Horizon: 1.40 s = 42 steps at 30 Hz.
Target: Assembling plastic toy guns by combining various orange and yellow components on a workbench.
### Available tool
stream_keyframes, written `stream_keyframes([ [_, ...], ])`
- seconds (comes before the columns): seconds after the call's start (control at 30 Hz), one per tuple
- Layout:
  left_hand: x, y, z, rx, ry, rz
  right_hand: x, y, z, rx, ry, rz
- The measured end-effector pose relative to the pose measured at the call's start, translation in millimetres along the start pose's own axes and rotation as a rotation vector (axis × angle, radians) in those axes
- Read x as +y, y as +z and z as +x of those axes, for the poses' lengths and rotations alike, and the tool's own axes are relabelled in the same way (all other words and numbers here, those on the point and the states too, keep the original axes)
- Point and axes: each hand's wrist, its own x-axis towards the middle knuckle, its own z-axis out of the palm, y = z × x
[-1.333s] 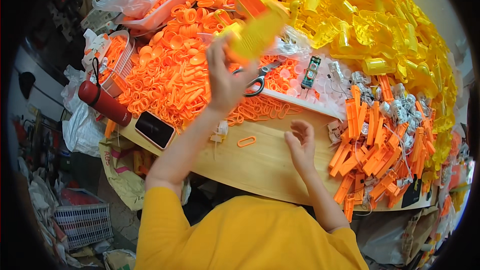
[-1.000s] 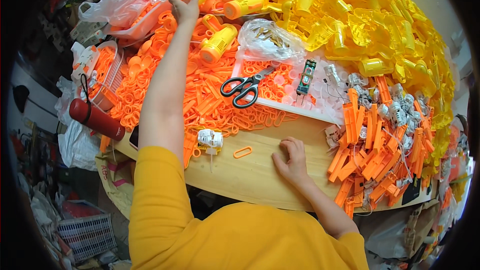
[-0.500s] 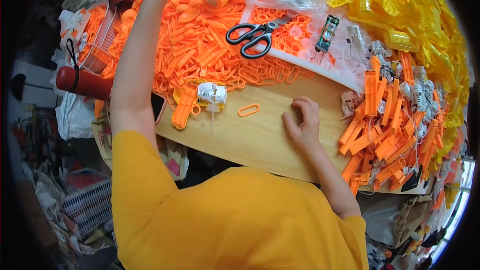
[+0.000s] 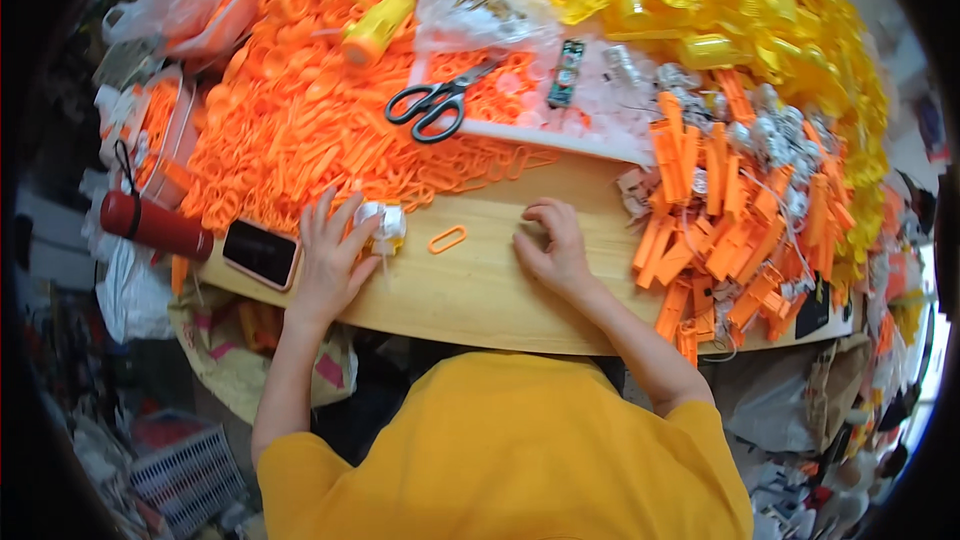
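Observation:
My left hand (image 4: 332,258) lies at the table's front left, fingers spread and open over the spot beside a small white-and-yellow plastic assembly (image 4: 384,226). Its fingertips touch or nearly touch that assembly, and the hand hides the orange piece next to it. To the right of the assembly, a single orange oval ring (image 4: 447,239) rests on the bare wood. My right hand (image 4: 556,250) rests on the tabletop with its fingers loosely bent, thumb apart, holding nothing.
A heap of orange plastic parts (image 4: 300,110) covers the table's left. Black-handled scissors (image 4: 440,103) lie across a white tray (image 4: 570,140). Orange casings (image 4: 720,210) with wires pile at right, yellow shells (image 4: 690,0) behind. A phone (image 4: 261,254) and red flask (image 4: 155,226) sit left.
My left hand has come down from the far left heap to the white-and-yellow assembly. The view has shifted, and the phone now shows fully. My right hand stays in place on the table.

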Motion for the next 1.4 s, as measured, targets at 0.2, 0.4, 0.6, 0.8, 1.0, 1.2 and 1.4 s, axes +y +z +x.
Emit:
stream_keyframes([
  [0.2, 15.9, 19.2, -0.7, 0.070, -0.035, -0.090, -34.4, 3.3, 6.3, -0.227, -0.206, -0.018],
  [0.4, 17.2, 23.0, 0.9, 0.106, -0.035, -0.078, -47.6, 44.8, 16.9, -0.314, -0.369, -0.077],
  [0.6, 19.2, 22.9, 0.5, 0.142, -0.030, -0.101, -28.5, 44.2, 18.7, -0.358, -0.501, -0.139],
  [0.8, 52.4, 32.5, 9.1, 0.133, 0.072, -0.187, -35.5, -28.0, 76.7, -0.318, -0.130, 0.065],
  [1.0, 109.7, 65.9, 53.5, 0.085, 0.226, -0.337, -71.0, 16.9, 134.5, -0.395, -0.364, 0.002],
  [1.2, 135.2, 82.0, 76.8, 0.019, 0.204, -0.391, -94.3, 42.6, 189.3, -0.033, -0.249, 0.211],
  [1.4, 139.2, 76.9, 80.2, 0.098, 0.190, -0.478, 29.2, -36.9, 268.9, 0.334, 0.155, -0.467],
])
